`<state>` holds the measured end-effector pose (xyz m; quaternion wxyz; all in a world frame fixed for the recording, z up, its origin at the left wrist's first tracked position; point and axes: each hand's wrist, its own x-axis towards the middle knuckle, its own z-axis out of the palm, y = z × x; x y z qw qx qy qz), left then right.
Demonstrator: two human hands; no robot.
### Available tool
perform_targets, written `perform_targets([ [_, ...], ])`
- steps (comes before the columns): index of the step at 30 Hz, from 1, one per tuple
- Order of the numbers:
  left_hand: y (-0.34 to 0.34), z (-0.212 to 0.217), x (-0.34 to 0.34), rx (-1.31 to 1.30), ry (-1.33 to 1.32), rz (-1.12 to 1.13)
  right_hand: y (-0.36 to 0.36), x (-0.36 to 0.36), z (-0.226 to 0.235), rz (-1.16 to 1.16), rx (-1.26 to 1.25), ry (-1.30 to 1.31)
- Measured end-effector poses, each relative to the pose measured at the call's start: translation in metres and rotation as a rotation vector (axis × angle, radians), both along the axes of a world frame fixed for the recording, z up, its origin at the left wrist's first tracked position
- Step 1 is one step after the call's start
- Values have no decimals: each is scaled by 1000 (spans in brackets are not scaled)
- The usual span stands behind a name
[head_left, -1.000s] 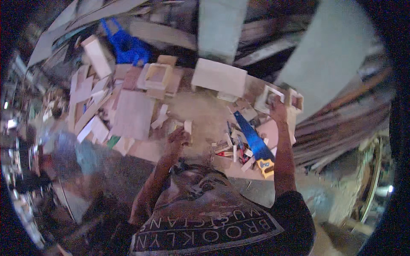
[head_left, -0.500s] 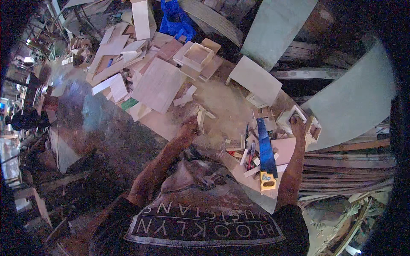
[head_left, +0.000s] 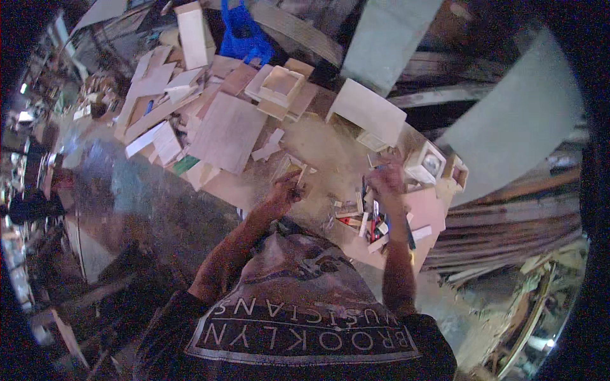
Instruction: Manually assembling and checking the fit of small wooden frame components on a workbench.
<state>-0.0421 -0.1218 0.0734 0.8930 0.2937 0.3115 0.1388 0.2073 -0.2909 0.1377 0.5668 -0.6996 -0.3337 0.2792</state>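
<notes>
1. The left hand grasps a small wooden piece in its fingers, over the worktop.
2. The right hand, blurred, is at the far edge of the scrap pile; I cannot tell whether its fingers grip anything.
3. A pale box sits just right of it.

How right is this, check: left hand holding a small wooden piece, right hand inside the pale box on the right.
Wrong on the right hand: the head view shows it outside the pale box, to its left. The left hand holds a small wooden piece.
</notes>
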Motion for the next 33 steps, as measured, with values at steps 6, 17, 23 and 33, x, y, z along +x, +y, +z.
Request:
perform_targets([
  [6,4,20,16,23,-22,-150,50,-112,-29,271,413,390],
  [17,11,9,23,65,-155,-150,57,-122,-24,148,30,-116],
  [23,8,4,26,-127,-242,-105,51,-114,-10,147,-233,-402],
  [33,21,-17,35,951,-123,-244,15,-25,-25,-280,-160,-567],
])
